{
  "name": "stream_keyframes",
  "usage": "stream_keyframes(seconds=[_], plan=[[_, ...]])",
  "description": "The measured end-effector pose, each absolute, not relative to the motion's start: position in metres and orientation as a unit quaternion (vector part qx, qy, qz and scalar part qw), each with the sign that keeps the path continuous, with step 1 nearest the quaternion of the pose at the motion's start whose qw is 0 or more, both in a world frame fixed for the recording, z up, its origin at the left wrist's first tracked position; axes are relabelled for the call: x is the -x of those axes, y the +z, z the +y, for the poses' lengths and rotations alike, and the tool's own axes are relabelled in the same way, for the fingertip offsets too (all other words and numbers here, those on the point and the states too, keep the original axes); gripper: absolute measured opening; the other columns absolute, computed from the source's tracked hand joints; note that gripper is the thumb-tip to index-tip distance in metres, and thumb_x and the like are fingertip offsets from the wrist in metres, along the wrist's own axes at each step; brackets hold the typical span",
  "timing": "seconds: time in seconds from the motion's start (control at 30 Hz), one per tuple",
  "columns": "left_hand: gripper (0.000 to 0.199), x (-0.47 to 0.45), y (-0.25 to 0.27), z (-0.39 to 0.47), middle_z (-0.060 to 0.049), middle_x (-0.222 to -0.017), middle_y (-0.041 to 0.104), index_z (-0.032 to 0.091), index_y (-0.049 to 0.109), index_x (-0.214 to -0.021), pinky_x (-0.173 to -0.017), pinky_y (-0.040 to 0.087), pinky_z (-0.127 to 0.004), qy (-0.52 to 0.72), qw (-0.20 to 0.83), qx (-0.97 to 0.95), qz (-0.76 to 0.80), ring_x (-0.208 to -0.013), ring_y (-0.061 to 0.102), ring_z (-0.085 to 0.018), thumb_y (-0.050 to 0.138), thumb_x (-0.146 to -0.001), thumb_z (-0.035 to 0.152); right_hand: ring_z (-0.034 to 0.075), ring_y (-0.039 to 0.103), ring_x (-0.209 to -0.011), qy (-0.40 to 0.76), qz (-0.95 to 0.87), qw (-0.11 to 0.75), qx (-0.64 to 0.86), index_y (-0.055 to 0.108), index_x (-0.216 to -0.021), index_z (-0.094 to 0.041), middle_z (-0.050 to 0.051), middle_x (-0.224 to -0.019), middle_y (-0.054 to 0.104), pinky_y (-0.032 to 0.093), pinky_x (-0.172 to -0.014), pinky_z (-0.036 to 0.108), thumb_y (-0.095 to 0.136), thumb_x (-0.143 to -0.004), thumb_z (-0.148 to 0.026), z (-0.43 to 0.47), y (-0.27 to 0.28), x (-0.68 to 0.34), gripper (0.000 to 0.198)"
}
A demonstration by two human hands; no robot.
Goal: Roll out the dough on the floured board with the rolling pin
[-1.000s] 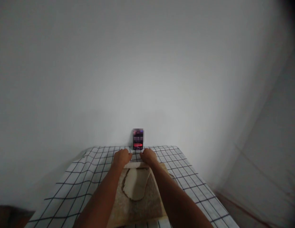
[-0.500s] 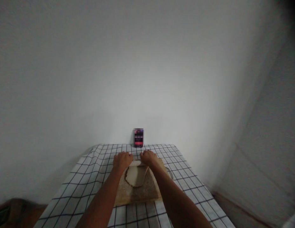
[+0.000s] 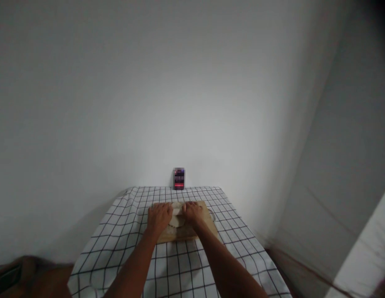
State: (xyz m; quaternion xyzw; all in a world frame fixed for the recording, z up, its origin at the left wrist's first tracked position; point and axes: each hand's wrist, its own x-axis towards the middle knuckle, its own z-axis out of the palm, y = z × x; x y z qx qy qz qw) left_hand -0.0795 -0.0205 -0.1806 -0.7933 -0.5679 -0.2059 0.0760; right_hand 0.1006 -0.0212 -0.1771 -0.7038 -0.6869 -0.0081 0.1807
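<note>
A flat, pale sheet of dough point(image 3: 176, 222) lies on a floured wooden board point(image 3: 180, 236). Across the dough's far part runs a light-coloured rolling pin point(image 3: 177, 211), seen only in the gap between my hands. My left hand point(image 3: 160, 215) presses down on its left end, fingers bent forward over it. On the other end rests my right hand point(image 3: 192, 211), with its fingers curled over in the same way. Both hands cover the pin's ends and the sides of the dough.
A white cloth with dark checks point(image 3: 173, 269) covers the table. At its far edge a phone-like device point(image 3: 179, 179) with a blurred screen leans against the wall point(image 3: 192, 103). A thin loop point(image 3: 212, 215) sticks out at the board's right side.
The view has shifted, so board and table sit differently in the picture. My hands have gone from fists beyond the dough to bent fingers nearer its middle, with the pin between them.
</note>
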Motion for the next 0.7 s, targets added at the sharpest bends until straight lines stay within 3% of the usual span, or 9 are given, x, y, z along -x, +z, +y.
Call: stream_keyframes(seconds=[0.3, 0.5, 0.7], plan=[[0.052, 0.085, -0.201, -0.072, -0.006, -0.160, 0.061, 0.035, 0.059, -0.151, -0.115, 0.049, -0.056, -0.232, 0.117, 0.769, -0.584, -0.152, 0.048, -0.035, 0.043, -0.104, 0.047, 0.033, 0.038, -0.155, -0.040, -0.666, 0.229, 0.709, 0.063, -0.145, -0.025, 0.012, -0.162, 0.053, 0.035, -0.121, 0.051, 0.033, -0.113, -0.041, -0.075, -0.209, -0.095, 0.046], [0.058, 0.094, -0.210, -0.098, -0.007, -0.167, 0.052, 0.035, 0.049, -0.160, -0.123, 0.035, -0.072, -0.245, 0.127, 0.786, -0.553, -0.158, 0.037, -0.040, 0.047, -0.103, 0.047, 0.034, 0.021, -0.163, -0.039, -0.684, 0.216, 0.695, 0.042, -0.165, -0.024, 0.015, -0.172, 0.037, 0.026, -0.124, 0.058, 0.034, -0.111, -0.054, -0.103, -0.217, -0.095, 0.061], [0.054, 0.094, -0.200, -0.082, -0.009, -0.163, 0.056, 0.033, 0.054, -0.156, -0.125, 0.030, -0.075, -0.220, 0.104, 0.795, -0.555, -0.154, 0.043, -0.039, 0.044, -0.105, 0.048, 0.036, 0.022, -0.162, 0.015, -0.676, 0.202, 0.709, 0.046, -0.162, -0.026, 0.014, -0.172, 0.038, 0.023, -0.124, 0.065, 0.037, -0.110, -0.056, -0.088, -0.199, -0.096, 0.061]])
